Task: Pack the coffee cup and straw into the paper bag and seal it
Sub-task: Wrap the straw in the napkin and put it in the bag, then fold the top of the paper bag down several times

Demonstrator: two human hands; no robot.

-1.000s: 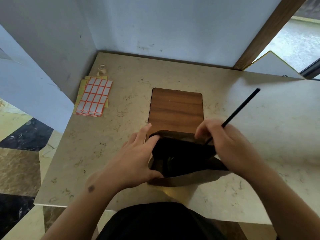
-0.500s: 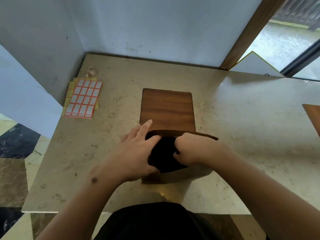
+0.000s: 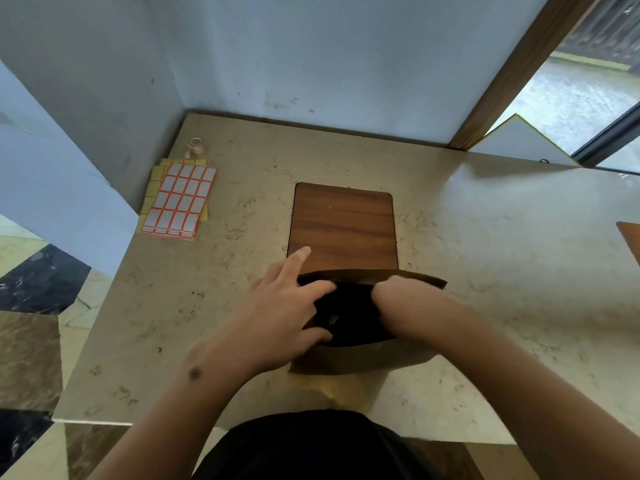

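A brown paper bag stands open near the table's front edge, its inside dark. My left hand holds the bag's left rim between thumb and fingers, with the index finger stretched over the wooden board. My right hand reaches into the bag's mouth from the right, its fingers curled downward inside. The black straw is hidden within the bag under that hand. A small pale spot shows deep in the bag; I cannot make out the coffee cup.
A wooden board lies flat just behind the bag. Sheets of orange-edged stickers and a small tape roll sit at the table's far left, by the wall. Another brown board edge shows at the far right.
One second ago my right hand held the black straw angled up out of the bag. The straw has since gone down inside, and the hand has followed it into the mouth.
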